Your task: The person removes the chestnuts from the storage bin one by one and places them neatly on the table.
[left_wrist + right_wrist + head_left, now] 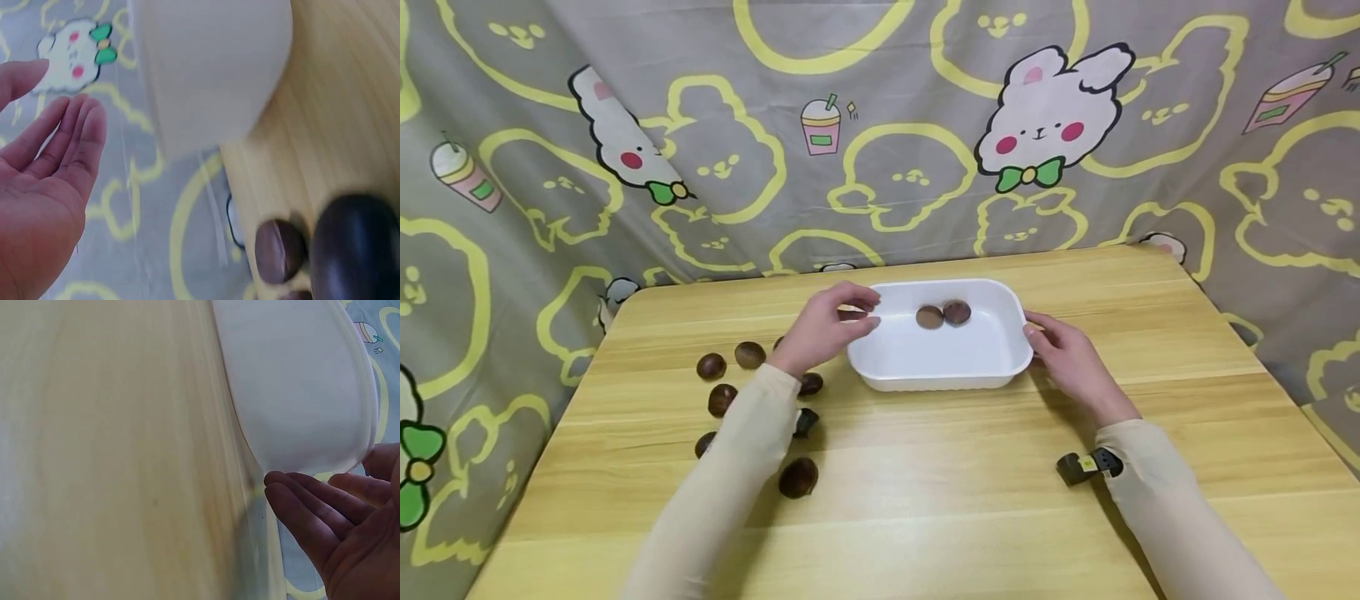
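A white rectangular dish stands on the table, with two brown chestnuts side by side inside it near the back. My right hand holds the dish's right end, thumb at the rim and fingers against the outer wall. In the right wrist view its fingertips touch the lower edge. At the dish's back left corner, my left hand hovers with relaxed, slightly bent fingers and nothing between them. The left wrist view shows this hand apart from the dish wall.
Several loose chestnuts lie on the wooden table left of the dish, some partly hidden by my left forearm. One chestnut lies closest to me. A patterned grey curtain hangs behind the table's back edge.
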